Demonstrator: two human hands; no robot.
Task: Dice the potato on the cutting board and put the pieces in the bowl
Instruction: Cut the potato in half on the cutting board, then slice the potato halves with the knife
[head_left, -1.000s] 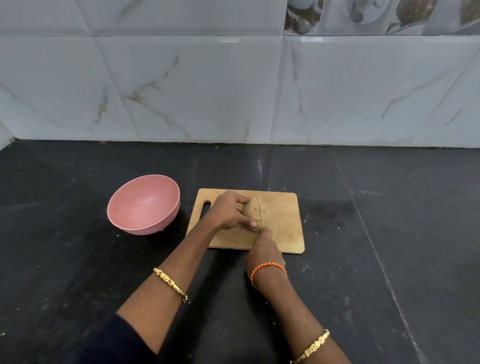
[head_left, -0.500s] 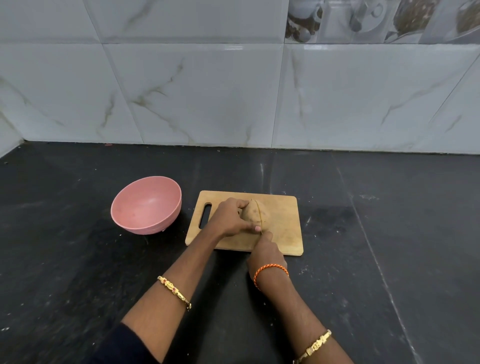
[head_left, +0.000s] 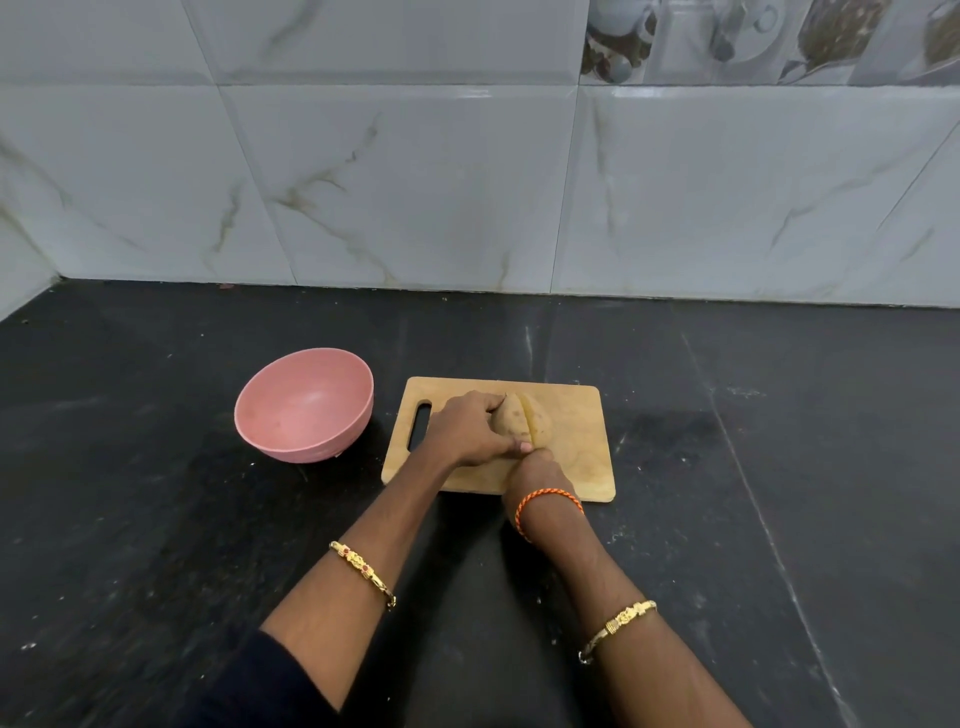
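A brown potato (head_left: 514, 422) lies on the wooden cutting board (head_left: 576, 457), split lengthwise with a pale gap down its middle. My left hand (head_left: 470, 428) grips its left half, fingers curled over the top and thumb at the near end. My right hand (head_left: 535, 475) sits just in front of the potato, curled round a knife handle; the thin blade stands edge-on in the cut and is barely visible. The pink bowl (head_left: 304, 405) stands empty to the left of the board.
The board has a slot handle (head_left: 420, 423) at its left end. Everything rests on a black stone counter (head_left: 753, 493) that meets a grey marble-tiled wall (head_left: 467, 182) at the back.
The knife has sunk down through the potato, and the two halves now stand slightly apart. My hands stay in place; the camera tilted a little.
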